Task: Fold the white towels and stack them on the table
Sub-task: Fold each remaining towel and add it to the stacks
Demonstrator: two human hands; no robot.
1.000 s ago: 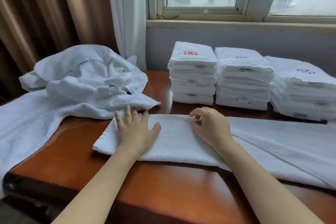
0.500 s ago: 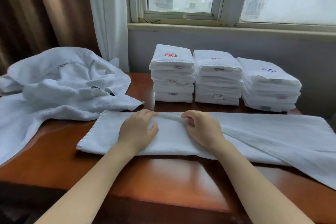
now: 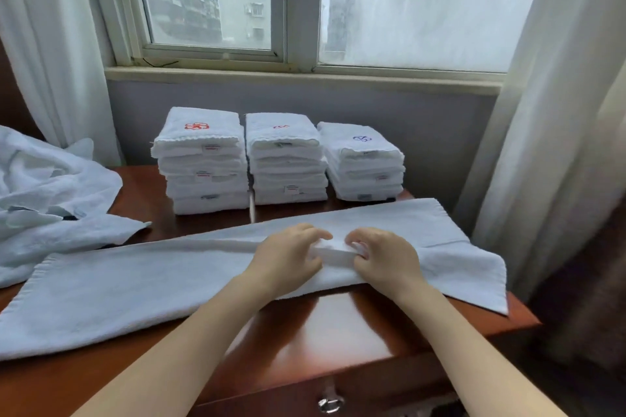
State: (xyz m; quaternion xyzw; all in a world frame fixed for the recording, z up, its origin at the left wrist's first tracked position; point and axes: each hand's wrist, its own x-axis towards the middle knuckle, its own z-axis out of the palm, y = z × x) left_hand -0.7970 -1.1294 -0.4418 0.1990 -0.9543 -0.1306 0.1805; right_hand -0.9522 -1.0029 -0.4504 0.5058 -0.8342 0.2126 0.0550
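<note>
A long white towel [image 3: 135,284], folded lengthwise, lies across the wooden table [image 3: 332,325] from left to right. My left hand [image 3: 288,256] and my right hand [image 3: 382,257] sit close together near its middle, fingers curled, each pinching a raised ridge of the cloth between them. Behind the towel stand three stacks of folded white towels: one with a red logo [image 3: 203,159], a middle one [image 3: 284,159] and one with a blue logo [image 3: 364,162]. A heap of unfolded white towels [image 3: 44,193] lies at the left.
The window sill [image 3: 298,76] and wall run right behind the stacks. White curtains hang at the left [image 3: 50,44] and at the right [image 3: 548,112], the right one beside the table's end. A drawer knob [image 3: 330,403] shows below the table's front edge.
My left hand went from lying flat on the towel to pinching it beside my right hand. Both hands have moved rightwards along the towel, and the view has swung right.
</note>
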